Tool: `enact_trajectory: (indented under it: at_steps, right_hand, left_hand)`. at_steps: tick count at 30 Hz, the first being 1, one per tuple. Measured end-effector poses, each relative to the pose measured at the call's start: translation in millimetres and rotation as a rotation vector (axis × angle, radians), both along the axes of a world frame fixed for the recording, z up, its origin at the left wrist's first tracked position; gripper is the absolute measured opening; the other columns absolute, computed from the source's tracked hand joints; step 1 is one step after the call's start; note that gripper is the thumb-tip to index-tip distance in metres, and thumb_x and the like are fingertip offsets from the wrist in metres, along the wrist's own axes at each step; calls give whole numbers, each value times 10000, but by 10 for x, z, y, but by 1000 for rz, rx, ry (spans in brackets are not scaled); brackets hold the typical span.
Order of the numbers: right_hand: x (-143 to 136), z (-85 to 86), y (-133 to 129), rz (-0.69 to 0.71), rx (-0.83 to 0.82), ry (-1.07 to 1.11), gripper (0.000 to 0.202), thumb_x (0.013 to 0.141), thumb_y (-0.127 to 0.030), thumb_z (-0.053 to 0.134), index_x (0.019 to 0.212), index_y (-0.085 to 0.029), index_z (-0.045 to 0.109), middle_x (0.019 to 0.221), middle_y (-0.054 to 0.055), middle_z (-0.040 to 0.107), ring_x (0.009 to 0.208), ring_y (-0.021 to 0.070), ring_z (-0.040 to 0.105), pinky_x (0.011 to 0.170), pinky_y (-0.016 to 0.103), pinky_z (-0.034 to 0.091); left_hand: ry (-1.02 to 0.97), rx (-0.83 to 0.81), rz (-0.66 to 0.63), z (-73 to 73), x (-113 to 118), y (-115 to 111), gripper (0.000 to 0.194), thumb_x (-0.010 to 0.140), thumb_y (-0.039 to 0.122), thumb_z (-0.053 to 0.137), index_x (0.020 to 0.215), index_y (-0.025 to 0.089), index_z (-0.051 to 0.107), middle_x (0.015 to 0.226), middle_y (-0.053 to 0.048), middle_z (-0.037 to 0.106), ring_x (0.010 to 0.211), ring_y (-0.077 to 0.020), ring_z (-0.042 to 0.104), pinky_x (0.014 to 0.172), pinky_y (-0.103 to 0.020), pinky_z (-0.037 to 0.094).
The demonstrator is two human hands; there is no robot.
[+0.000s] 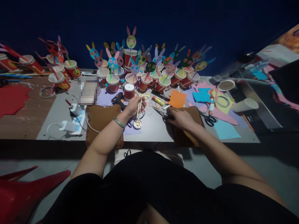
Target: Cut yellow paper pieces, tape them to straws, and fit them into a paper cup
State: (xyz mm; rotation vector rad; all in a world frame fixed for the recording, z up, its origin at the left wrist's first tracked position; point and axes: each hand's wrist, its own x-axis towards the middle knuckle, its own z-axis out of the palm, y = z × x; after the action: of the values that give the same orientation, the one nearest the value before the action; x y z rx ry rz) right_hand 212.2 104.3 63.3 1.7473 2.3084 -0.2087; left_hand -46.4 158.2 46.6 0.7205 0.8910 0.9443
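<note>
My left hand (135,106), with a bangle on the wrist, is closed around a pale strip of tape (139,110). The strip runs down to a small tape roll (137,124) that hangs or rests below the hand near the table's front edge. To the right, my right hand (181,119) is closed on the dark handles of a pair of scissors (161,112). Their blades point left toward the tape. Just beyond my left hand stands an upturned red paper cup (129,91). A black glue gun (117,99) lies left of that cup.
Paper cups with paper rabbit heads (112,83) crowd the table's back. Brown cushions (100,118) lie under both forearms. A power strip (78,124) with cables sits left. Orange paper (177,99), a glue stick (158,100), another pair of scissors (208,119) and paper scraps lie right.
</note>
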Motion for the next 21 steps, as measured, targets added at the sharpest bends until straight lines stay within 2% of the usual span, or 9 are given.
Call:
enact_trajectory:
  at_steps: [3, 6, 10, 13, 15, 19, 21]
  right_hand:
    - [-29, 0, -26, 11, -48, -13, 371, 868, -460, 622, 1055, -149, 700, 1130, 206, 687, 937, 334, 644, 724, 393, 407]
    - [-51, 49, -35, 64, 3, 24, 334, 863, -448, 639, 1006, -160, 727, 1211, 199, 663, 1000, 346, 631, 766, 417, 420]
    - [-147, 158, -7, 72, 101, 140, 282, 899, -411, 612, 926, -157, 734, 1065, 179, 697, 956, 311, 635, 782, 401, 411]
    - [-328, 185, 60, 51, 130, 448, 307, 911, -442, 605, 916, -165, 737, 948, 141, 713, 846, 253, 634, 733, 359, 421]
    - [-503, 141, 128, 15, 88, 680, 332, 891, -482, 633, 932, -170, 739, 898, 109, 721, 797, 229, 632, 713, 344, 433]
    - [-880, -68, 283, -72, -175, 1082, 346, 844, -500, 690, 932, -166, 702, 749, 39, 671, 676, 178, 605, 645, 310, 446]
    - [-1019, -175, 344, -132, -320, 1262, 344, 832, -511, 711, 818, -171, 656, 679, 11, 635, 613, 144, 576, 609, 285, 447]
  left_hand:
    - [-11, 13, 56, -27, -4, 22, 143, 942, 174, 379, 847, 172, 487, 559, 41, 565, 378, -59, 484, 371, -163, 281]
    - [-36, 12, 16, -21, 5, 12, 110, 954, 204, 426, 875, 168, 494, 597, 29, 608, 417, -68, 535, 411, -163, 357]
    - [-100, 13, 3, 20, 29, -34, 124, 971, 207, 461, 870, 158, 515, 679, -21, 697, 582, -109, 669, 594, -210, 520]
    - [-165, 35, 5, 30, 43, -66, 120, 961, 223, 512, 868, 160, 553, 807, -62, 761, 819, -163, 746, 792, -284, 574]
    - [-205, 62, 21, 9, 54, -69, 113, 948, 227, 542, 863, 160, 577, 869, -78, 777, 958, -194, 751, 908, -331, 567]
    - [-259, 126, 70, -77, 78, -32, 93, 924, 199, 563, 850, 154, 596, 921, -81, 780, 1099, -217, 730, 1030, -382, 534]
    - [-260, 141, 88, -122, 85, -8, 74, 906, 204, 593, 852, 154, 598, 959, -80, 778, 1132, -227, 720, 1046, -394, 531]
